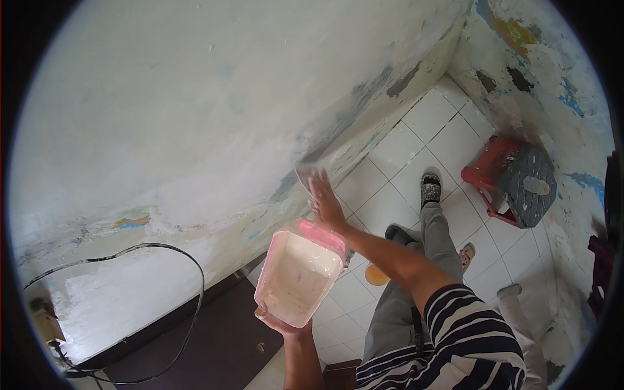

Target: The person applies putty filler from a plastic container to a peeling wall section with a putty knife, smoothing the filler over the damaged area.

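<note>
My left hand point(284, 323) grips the lower edge of a pink plastic tub point(263, 281) and holds it up near the wall. Smooth cream-white putty point(300, 276) coats the tub's inside. Just beyond the tub, my right hand point(327, 207) is at the wall, its fingers extended along a thin, flat putty blade point(303, 177). The blade looks blurred and lies against or very close to the wall; its grip is partly hidden by my fingers. Around it, the wall point(221, 123) shows pale smears, grey streaks and flaked patches.
A red stool with a grey top point(536, 185) stands by the right wall. An orange-yellow container point(376, 274) sits on the tiles near my feet. Another person's foot point(467, 255) appears beside my leg. A black cable point(203, 279) loops over a dark brown surface point(214, 331) at lower left.
</note>
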